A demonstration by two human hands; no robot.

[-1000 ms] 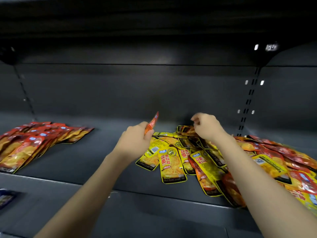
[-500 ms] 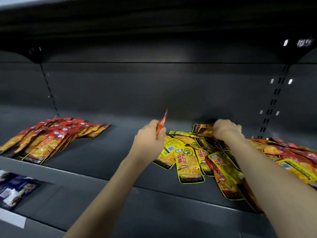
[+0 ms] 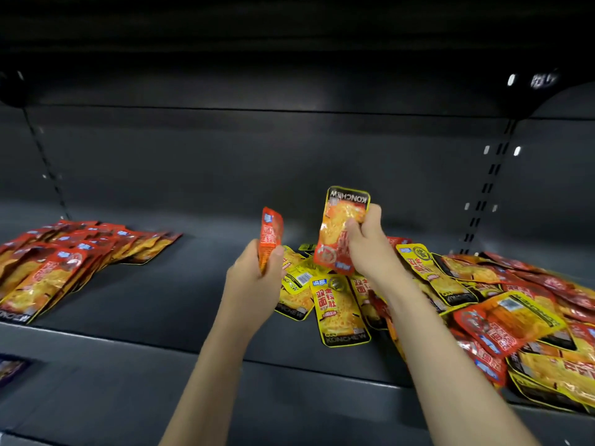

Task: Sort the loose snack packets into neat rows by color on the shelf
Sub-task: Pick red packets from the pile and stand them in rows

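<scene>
- We hold 1 red packet (image 3: 270,238) upright in our left hand (image 3: 254,278), fingers curled round its lower half.
- Our right hand (image 3: 370,249) grips a second red packet (image 3: 343,228) by its side edge, lifted above the mixed pile (image 3: 450,294) at the shelf's (image 3: 180,297) right end.
- The red row (image 3: 70,255) lies at the shelf's left end.
- These packets look light, thin, floppy and glossy, so probably slippery; we judge a firm pinch on the sealed border safest.

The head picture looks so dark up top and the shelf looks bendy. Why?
Head view: light falls mainly on the shelf and packets, leaving the top black; the wide lens bows the shelf edges; the red row at left is smeared; the red packet in the right hand shows glare.
</scene>
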